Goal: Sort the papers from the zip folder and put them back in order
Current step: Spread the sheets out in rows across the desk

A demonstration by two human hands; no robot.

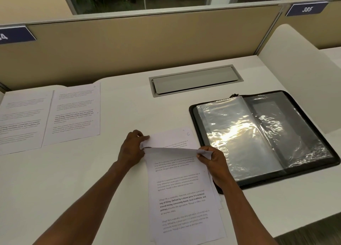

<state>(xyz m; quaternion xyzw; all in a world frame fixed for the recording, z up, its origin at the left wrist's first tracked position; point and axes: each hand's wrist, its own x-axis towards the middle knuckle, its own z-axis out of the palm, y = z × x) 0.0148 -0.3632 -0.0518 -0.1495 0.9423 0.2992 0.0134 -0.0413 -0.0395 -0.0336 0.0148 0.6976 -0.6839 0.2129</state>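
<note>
A stack of printed papers (184,204) lies on the white desk in front of me. My right hand (212,161) pinches the top right corner of the top sheet and lifts it off the stack. My left hand (132,148) pinches its top left corner. Underneath shows a sheet marked "6" (177,137). The black zip folder (267,134) lies open to the right, its clear plastic sleeves spread out. Two printed sheets (48,119) lie side by side at the far left of the desk.
A grey cable hatch (195,80) is set into the desk behind the papers. A beige partition (147,41) closes the back, a white divider (295,74) the right side. The desk's front edge runs at lower right (295,226).
</note>
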